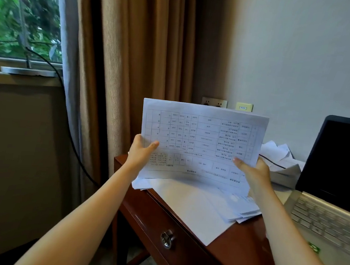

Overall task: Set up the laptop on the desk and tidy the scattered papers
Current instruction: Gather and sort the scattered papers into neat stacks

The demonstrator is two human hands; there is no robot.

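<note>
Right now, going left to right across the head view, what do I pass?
From the left: window → brown curtain → left hand → printed sheet, held up by both hands → right hand → laptop, open with a dark screen.

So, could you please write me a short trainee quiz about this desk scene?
1. True or false: the silver laptop with the dark screen stands open on the reddish-brown wooden desk.
2. How many hands hold up the white printed sheet: A none, B one, C two?
3. Fill in: the loose white papers below it lie on the ____.
Key: 1 true. 2 C: the left hand and the right hand each grip a side edge. 3 desk.
</note>
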